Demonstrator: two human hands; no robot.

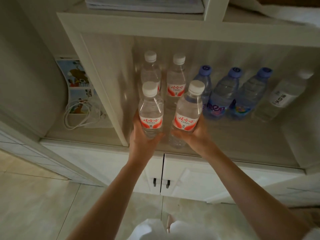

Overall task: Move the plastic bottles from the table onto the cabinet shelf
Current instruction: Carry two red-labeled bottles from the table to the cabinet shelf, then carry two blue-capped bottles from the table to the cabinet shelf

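Observation:
My left hand (140,135) grips a clear bottle with a white cap and red label (151,108), upright at the front of the cabinet shelf (225,135). My right hand (194,134) grips a second bottle of the same kind (187,110) beside it. Whether their bases touch the shelf I cannot tell. Behind them stand two more red-label bottles (151,71) (176,78). To the right stand three blue bottles with purple caps (223,94) and one clear bottle with a white label (284,96).
A white upright panel (103,94) bounds the shelf on the left; beyond it lie a coiled white cable (78,115) and picture cards (76,75). Below are white cabinet doors with dark handles (161,183). Stacked papers (145,4) lie on the shelf above.

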